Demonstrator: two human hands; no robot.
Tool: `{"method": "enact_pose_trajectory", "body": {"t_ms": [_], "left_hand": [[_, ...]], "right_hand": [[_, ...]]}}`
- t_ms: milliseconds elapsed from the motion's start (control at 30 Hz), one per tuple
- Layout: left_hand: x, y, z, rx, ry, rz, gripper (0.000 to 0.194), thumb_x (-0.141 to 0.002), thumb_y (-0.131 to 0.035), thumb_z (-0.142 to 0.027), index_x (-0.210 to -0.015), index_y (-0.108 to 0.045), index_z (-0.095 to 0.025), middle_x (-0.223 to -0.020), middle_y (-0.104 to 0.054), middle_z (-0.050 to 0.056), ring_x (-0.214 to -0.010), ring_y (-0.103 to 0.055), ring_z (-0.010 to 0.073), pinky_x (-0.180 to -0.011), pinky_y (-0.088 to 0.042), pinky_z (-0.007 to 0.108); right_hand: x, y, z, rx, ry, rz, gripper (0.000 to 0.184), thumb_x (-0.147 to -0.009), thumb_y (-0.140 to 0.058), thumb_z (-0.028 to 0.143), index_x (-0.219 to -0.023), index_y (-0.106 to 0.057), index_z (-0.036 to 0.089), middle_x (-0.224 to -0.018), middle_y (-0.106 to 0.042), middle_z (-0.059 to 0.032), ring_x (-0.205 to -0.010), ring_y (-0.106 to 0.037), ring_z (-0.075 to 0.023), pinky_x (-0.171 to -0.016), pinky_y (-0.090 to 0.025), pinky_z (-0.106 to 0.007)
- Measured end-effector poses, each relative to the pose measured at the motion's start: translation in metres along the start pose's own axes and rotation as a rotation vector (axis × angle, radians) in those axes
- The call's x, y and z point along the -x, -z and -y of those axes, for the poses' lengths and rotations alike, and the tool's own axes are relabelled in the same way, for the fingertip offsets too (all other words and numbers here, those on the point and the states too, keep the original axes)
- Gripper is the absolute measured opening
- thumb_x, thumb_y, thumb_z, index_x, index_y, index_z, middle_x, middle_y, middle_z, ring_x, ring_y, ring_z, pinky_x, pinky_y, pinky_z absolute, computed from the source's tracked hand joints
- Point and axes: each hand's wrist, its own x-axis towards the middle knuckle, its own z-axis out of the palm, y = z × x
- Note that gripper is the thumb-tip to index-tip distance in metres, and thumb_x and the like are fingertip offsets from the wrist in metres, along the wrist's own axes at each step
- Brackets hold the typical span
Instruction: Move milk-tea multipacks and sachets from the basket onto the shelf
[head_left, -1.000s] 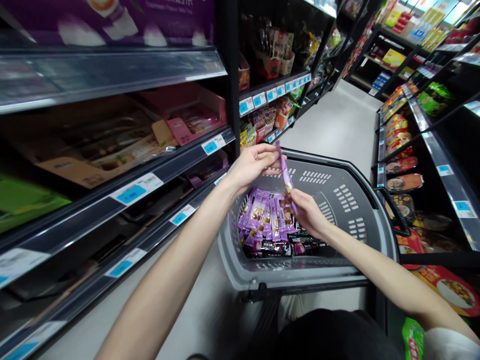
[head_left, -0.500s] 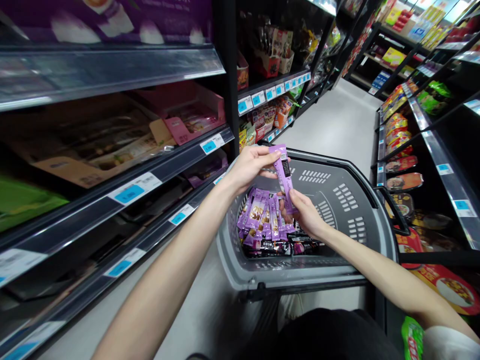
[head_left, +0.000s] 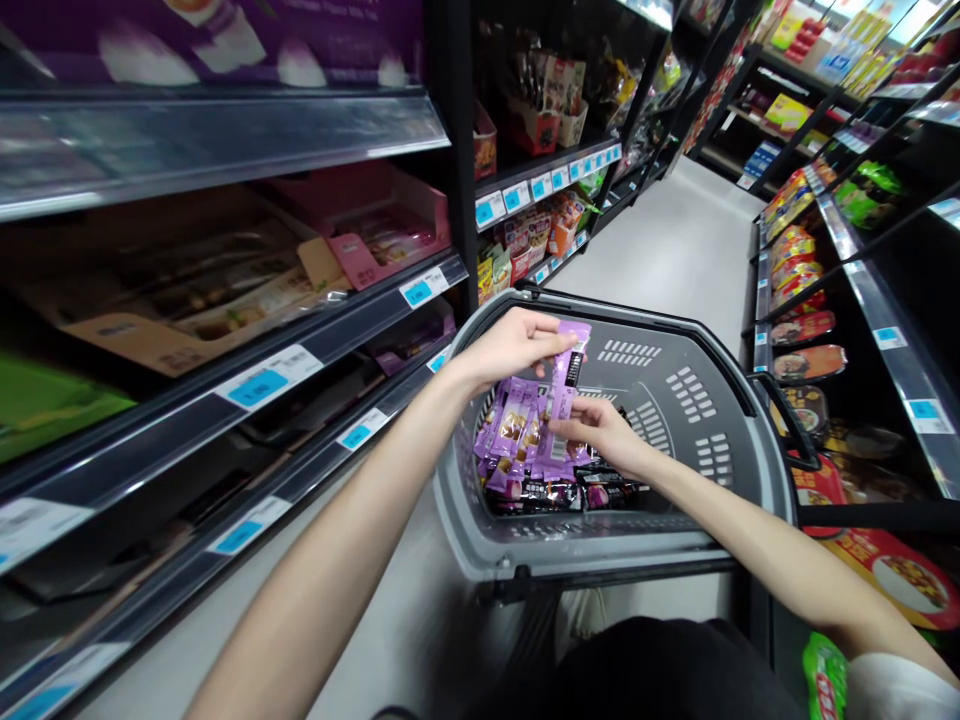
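Observation:
Above the grey shopping basket (head_left: 705, 510), a narrow purple snack packet (head_left: 564, 385) is held between both hands. My left hand (head_left: 517, 348) pinches its upper end, thumb across the front. Lower down, my right hand (head_left: 604, 432) grips it from the right side. The packet's face carries a dark label panel with small print that I cannot read. Beneath it, several similar purple snack packets (head_left: 514, 425) lie piled at the basket's left end. Some black packets (head_left: 547, 494) rest below them near the front wall.
Shelving with pink and brown cartons (head_left: 150, 340) and price tags (head_left: 259, 378) runs along the left. A right-hand shelf holds red packaged food (head_left: 802, 330) and a bowl-picture box (head_left: 900, 580). The aisle floor (head_left: 667, 240) stretches ahead; a black basket handle (head_left: 787, 420) is at right.
Both hands have lowered the purple packet toward the basket. My left hand moved right and down, and my right hand shifted slightly; the packet now leans the other way.

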Motion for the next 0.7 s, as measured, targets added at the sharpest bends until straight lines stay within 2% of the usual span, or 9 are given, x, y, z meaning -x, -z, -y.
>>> {"method": "enact_pose_trajectory", "body": {"t_ms": [67, 167, 233, 300, 400, 500, 600, 700], "left_hand": [[0.001, -0.001, -0.001, -0.104, -0.031, 0.116, 0.032, -0.076, -0.083, -0.050, -0.076, -0.075, -0.019, -0.060, -0.065, 0.002, -0.049, -0.055, 0.0116, -0.045, -0.042, 0.022], [0.001, -0.001, -0.004, -0.220, -0.051, 0.308, 0.036, -0.084, -0.075, -0.053, -0.076, -0.074, -0.018, -0.055, -0.058, -0.001, -0.044, -0.046, 0.0084, -0.043, -0.032, 0.021], [0.001, -0.002, -0.005, -0.248, -0.064, 0.371, 0.039, -0.087, -0.071, -0.054, -0.078, -0.075, -0.017, -0.058, -0.060, 0.000, -0.047, -0.048, 0.0087, -0.045, -0.033, 0.020], [0.001, -0.003, -0.007, -0.223, -0.068, 0.370, 0.039, -0.089, -0.068, -0.055, -0.088, -0.077, -0.017, -0.074, -0.071, 0.005, -0.056, -0.058, 0.0114, -0.049, -0.042, 0.021], [0.000, -0.003, -0.005, -0.184, -0.050, 0.347, 0.038, -0.086, -0.070, -0.053, -0.103, -0.077, -0.019, -0.099, -0.078, 0.010, -0.073, -0.070, 0.0158, -0.059, -0.053, 0.022], [0.000, -0.001, -0.001, -0.179, -0.019, 0.300, 0.036, -0.078, -0.080, -0.044, -0.104, -0.077, -0.018, -0.089, -0.078, 0.009, -0.070, -0.072, 0.0176, -0.062, -0.058, 0.026], [-0.001, 0.000, 0.001, -0.082, -0.005, 0.195, 0.036, -0.074, -0.085, -0.036, -0.104, -0.076, -0.017, -0.083, -0.077, 0.009, -0.065, -0.073, 0.0181, -0.065, -0.062, 0.031], [0.000, -0.001, -0.001, -0.019, 0.011, 0.134, 0.036, -0.074, -0.085, -0.032, -0.106, -0.077, -0.017, -0.088, -0.078, 0.010, -0.071, -0.075, 0.0201, -0.069, -0.063, 0.034]], "right_hand": [[0.002, -0.002, 0.003, -0.011, -0.007, 0.030, 0.030, -0.079, -0.083, 0.044, -0.092, -0.072, 0.020, -0.068, -0.073, 0.0040, -0.048, -0.059, -0.0104, -0.046, -0.048, -0.022], [0.007, -0.005, 0.007, 0.026, -0.039, 0.117, 0.032, -0.080, -0.082, 0.047, -0.080, -0.065, 0.019, -0.049, -0.064, 0.0058, -0.039, -0.058, -0.0121, -0.040, -0.046, -0.022], [0.008, -0.006, 0.008, 0.040, -0.045, 0.134, 0.036, -0.080, -0.082, 0.049, -0.076, -0.064, 0.019, -0.049, -0.066, 0.0029, -0.040, -0.061, -0.0137, -0.042, -0.050, -0.023], [0.008, -0.006, 0.008, 0.023, -0.002, 0.043, 0.038, -0.079, -0.082, 0.052, -0.079, -0.068, 0.017, -0.057, -0.072, -0.0019, -0.048, -0.068, -0.0165, -0.050, -0.058, -0.027], [0.003, 0.000, 0.007, -0.014, 0.111, -0.217, 0.039, -0.078, -0.082, 0.054, -0.090, -0.073, 0.017, -0.074, -0.079, -0.0065, -0.062, -0.075, -0.0200, -0.065, -0.064, -0.034], [-0.003, 0.012, 0.007, -0.056, 0.205, -0.444, 0.040, -0.078, -0.083, 0.052, -0.098, -0.075, 0.018, -0.085, -0.080, -0.0082, -0.071, -0.077, -0.0215, -0.071, -0.065, -0.036], [-0.007, 0.020, 0.009, -0.117, 0.246, -0.531, 0.040, -0.078, -0.084, 0.050, -0.101, -0.075, 0.018, -0.092, -0.080, -0.0085, -0.075, -0.078, -0.0206, -0.069, -0.065, -0.033], [-0.007, 0.023, 0.010, -0.138, 0.241, -0.528, 0.039, -0.077, -0.084, 0.050, -0.100, -0.075, 0.019, -0.094, -0.080, -0.0072, -0.077, -0.078, -0.0195, -0.067, -0.065, -0.030]]}}
